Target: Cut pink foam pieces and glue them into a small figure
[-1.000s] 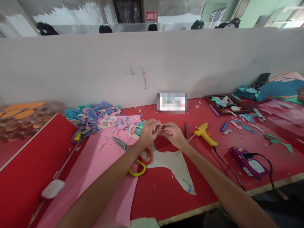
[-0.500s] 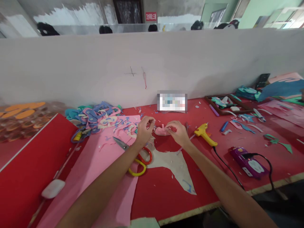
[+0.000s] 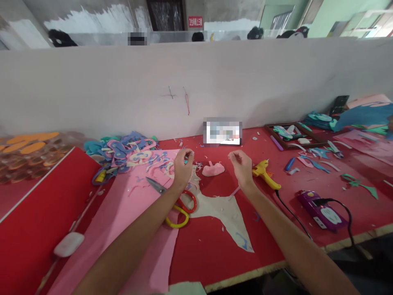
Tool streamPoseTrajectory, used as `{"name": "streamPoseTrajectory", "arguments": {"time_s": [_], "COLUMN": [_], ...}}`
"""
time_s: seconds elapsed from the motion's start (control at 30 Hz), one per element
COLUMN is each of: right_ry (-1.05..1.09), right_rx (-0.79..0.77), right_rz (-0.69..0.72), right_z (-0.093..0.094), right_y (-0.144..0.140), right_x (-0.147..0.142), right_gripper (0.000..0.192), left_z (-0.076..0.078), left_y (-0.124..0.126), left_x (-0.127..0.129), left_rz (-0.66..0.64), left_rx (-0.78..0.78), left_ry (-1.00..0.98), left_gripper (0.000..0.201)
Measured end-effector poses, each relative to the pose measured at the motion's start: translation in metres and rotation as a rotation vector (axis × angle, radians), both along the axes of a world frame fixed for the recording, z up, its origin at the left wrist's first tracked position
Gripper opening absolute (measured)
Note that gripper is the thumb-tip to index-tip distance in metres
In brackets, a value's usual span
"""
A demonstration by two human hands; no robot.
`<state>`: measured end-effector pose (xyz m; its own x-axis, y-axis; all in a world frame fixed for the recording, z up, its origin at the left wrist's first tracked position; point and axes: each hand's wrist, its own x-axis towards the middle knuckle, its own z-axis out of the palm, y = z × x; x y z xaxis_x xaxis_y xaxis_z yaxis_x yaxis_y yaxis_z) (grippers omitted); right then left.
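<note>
— Where's the pink foam piece?
— On the red table, between both hands, touching neither.
— And the hands?
— Left hand curled loosely, fingertips pinched, holding nothing I can see; right hand likewise, beside the yellow glue gun.

The foam piece lies on the table between scissors leftward and glue gun rightward.

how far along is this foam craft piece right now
Done: a small pink foam piece lies on the red table, with neither hand touching it. In hand: the left hand and right hand hover either side of it, fingers pinched. Left: the glue gun and scissors lie unused beside them.
</note>
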<state>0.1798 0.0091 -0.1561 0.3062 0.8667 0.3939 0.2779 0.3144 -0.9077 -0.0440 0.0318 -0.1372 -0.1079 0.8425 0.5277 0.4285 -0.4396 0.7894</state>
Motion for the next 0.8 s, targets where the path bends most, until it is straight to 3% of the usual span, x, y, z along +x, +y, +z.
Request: {"name": "streamPoseTrajectory", "arguments": {"time_s": [0.13, 0.33, 0.6, 0.8], "right_ry": [-0.127, -0.3, -0.31, -0.65], "right_rx": [0.014, 0.104, 0.05, 0.003], "right_rz": [0.022, 0.096, 0.111, 0.026], "right_z": [0.004, 0.002, 0.0, -0.018], "right_y": [-0.004, -0.004, -0.002, 0.003], "right_x": [-0.004, -0.004, -0.002, 0.006], "right_gripper": [0.044, 0.027, 0.026, 0.025], "left_z": [0.0, -0.003, -0.004, -0.004], "left_y": [-0.001, 0.0, 0.0, 0.001], "left_x": [0.001, 0.003, 0.004, 0.005], "left_rz": [-0.047, -0.093, -0.112, -0.1], "left_rx": [0.018, 0.017, 0.003, 0.0], "left_ry": [0.038, 0.059, 0.039, 0.042], "left_gripper": [0.018, 0.017, 0.023, 0.017]}}
